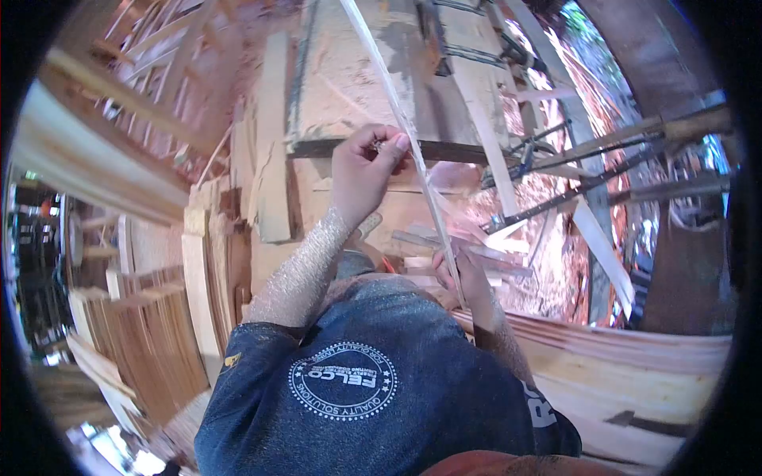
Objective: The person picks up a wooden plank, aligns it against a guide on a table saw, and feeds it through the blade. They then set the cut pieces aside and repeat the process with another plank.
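A long, thin, pale wooden strip (394, 99) slants across the view, from the top edge down toward my right side. Farther up the strip, my left hand (369, 163) is closed, its thumb and curled fingers pinching the strip's edge. My right hand (464, 274) is wrapped round the strip's lower part, close to my body. Pale dust covers my left forearm (305, 258). Beyond my left hand lies a dust-covered work table (341, 87) with a dark front edge, and the strip passes above it.
Upright boards (274, 143) stand left of the table, with stacked planks (151, 341) lower left. A large timber (611, 381) lies at right. Dark metal bars (579, 186) reach in from the right. Offcuts (492, 258) and shavings lie beyond my right hand.
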A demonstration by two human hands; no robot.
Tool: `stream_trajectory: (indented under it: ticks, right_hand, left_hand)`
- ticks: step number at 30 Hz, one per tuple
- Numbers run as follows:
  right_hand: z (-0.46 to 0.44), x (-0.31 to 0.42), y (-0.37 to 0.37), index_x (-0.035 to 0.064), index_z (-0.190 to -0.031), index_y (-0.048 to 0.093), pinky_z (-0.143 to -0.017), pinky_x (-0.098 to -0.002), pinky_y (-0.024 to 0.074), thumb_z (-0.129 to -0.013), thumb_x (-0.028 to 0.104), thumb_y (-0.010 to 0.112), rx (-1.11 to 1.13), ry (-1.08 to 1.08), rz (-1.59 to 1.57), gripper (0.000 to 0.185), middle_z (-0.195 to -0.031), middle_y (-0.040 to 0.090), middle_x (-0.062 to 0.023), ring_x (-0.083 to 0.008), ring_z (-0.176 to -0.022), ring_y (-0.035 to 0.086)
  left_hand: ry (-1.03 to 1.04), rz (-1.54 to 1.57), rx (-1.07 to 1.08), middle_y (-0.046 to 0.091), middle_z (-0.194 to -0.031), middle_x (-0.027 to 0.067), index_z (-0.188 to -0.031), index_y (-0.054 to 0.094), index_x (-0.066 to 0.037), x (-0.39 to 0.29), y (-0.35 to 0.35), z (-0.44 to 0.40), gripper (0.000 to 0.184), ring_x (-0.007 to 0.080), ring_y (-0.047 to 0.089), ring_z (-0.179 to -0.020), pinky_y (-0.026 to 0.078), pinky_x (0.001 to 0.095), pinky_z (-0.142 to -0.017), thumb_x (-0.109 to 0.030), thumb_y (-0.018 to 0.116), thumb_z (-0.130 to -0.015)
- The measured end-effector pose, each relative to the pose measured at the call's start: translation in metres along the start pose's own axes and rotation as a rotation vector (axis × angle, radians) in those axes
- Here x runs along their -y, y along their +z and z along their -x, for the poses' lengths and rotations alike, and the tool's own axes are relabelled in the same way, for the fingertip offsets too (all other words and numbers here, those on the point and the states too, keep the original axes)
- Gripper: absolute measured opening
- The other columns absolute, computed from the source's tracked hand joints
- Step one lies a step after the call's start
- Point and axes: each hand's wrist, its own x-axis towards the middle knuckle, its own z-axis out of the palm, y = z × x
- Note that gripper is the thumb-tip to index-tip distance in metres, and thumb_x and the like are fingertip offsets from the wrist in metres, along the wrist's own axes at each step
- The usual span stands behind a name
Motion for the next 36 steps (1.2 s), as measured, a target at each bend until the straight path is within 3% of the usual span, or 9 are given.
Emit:
stream_trajectory:
  ticks: [7,11,16,20,22,25,29,34,36]
  right_hand:
    - [0.029,-0.021,0.035,-0.0002,-0.097,0.066,-0.052,-0.0239,0.0367,-0.112,0.044,0.041,0.144,0.067,0.178,0.053,-0.063,0.056,-0.0014,-0.0083,-0.053,0.048]
    - [0.005,-0.036,0.073,-0.001,-0.1,0.065,-0.06,-0.027,0.0448,-0.108,0.034,0.053,-0.009,-0.539,0.792,0.038,-0.072,0.058,-0.0032,-0.0104,-0.065,0.056]
    - [0.0,-0.016,0.175,-0.0011,-0.115,0.063,-0.079,-0.0354,0.0497,-0.107,0.028,0.053,0.231,-0.283,0.767,0.032,-0.093,0.065,-0.0063,-0.0173,-0.085,0.061]
    - [0.009,-0.029,0.283,-0.0016,-0.129,0.059,-0.08,-0.0313,0.0509,-0.107,0.034,0.054,0.628,-0.518,0.832,0.042,-0.097,0.066,-0.0073,-0.0148,-0.085,0.062]
    - [0.014,-0.041,0.327,-0.0013,-0.139,0.056,-0.081,-0.029,0.0513,-0.107,0.037,0.055,0.771,-0.619,0.846,0.049,-0.099,0.067,-0.0081,-0.0134,-0.085,0.062]
    - [0.014,-0.061,0.365,-0.0013,-0.149,0.048,-0.081,-0.0273,0.0519,-0.106,0.037,0.058,1.013,-0.111,0.568,0.059,-0.102,0.069,-0.0087,-0.0118,-0.086,0.062]
    - [0.003,-0.1,0.391,-0.0029,-0.142,0.057,-0.078,-0.0314,0.0553,-0.1,0.028,0.068,0.947,-0.135,0.835,0.053,-0.095,0.071,-0.0081,-0.0117,-0.083,0.065]
    - [0.01,-0.111,0.429,-0.002,-0.133,0.064,-0.075,-0.0321,0.0552,-0.096,0.023,0.071,0.884,-0.231,0.981,0.045,-0.092,0.073,-0.0115,-0.0161,-0.078,0.067]
    - [0.012,-0.115,0.438,-0.0015,-0.132,0.065,-0.075,-0.0326,0.0556,-0.095,0.023,0.071,0.844,-0.256,1.015,0.044,-0.093,0.073,-0.0136,-0.0186,-0.077,0.068]
  left_hand:
    - [0.108,-0.121,-0.197,0.073,-0.096,0.0059,-0.11,0.07,-0.001,-0.006,-0.056,0.095,0.017,0.0122,0.069,-0.086,0.056,0.0272,-0.079,-0.015,0.069,-0.101]
    - [0.086,-0.599,-0.358,0.071,-0.119,0.013,-0.126,0.067,-0.001,0.024,-0.107,0.162,0.032,0.0186,0.068,-0.106,0.053,0.0335,-0.094,-0.024,0.063,-0.104]
    - [-0.172,0.044,-0.386,0.067,-0.118,0.018,-0.143,0.049,0.002,0.018,-0.123,0.253,0.064,0.0254,0.065,-0.111,0.052,0.0385,-0.098,-0.03,0.075,-0.094]
    - [-0.047,-0.294,-1.041,0.064,-0.123,0.0161,-0.136,0.047,0.004,-0.039,-0.162,0.285,0.08,0.0251,0.064,-0.111,0.052,0.0401,-0.097,-0.029,0.089,-0.076]
    - [0.073,-0.498,-1.155,0.063,-0.124,0.0158,-0.137,0.048,0.003,-0.045,-0.223,0.313,0.078,0.0249,0.063,-0.112,0.052,0.0404,-0.097,-0.025,0.087,-0.075]
    - [0.155,-0.541,-1.17,0.061,-0.131,0.0248,-0.147,0.042,0.0,-0.121,-0.302,0.381,0.085,0.034,0.064,-0.117,0.051,0.0435,-0.101,-0.023,0.082,-0.075]
    - [0.143,-0.687,-1.369,0.061,-0.134,0.0205,-0.154,0.037,0.001,-0.211,-0.39,0.478,0.096,0.0262,0.063,-0.121,0.05,0.0386,-0.104,-0.025,0.083,-0.074]
    - [0.251,-0.391,-1.343,0.068,-0.112,0.0099,-0.142,0.05,0.001,-0.276,-0.53,0.565,0.058,0.0153,0.068,-0.094,0.056,0.0265,-0.083,-0.018,0.072,-0.091]
    - [0.226,-0.401,-1.397,0.064,-0.123,0.0136,-0.145,0.044,0.001,-0.267,-0.604,0.593,0.062,0.0185,0.064,-0.109,0.052,0.0307,-0.097,-0.016,0.071,-0.092]
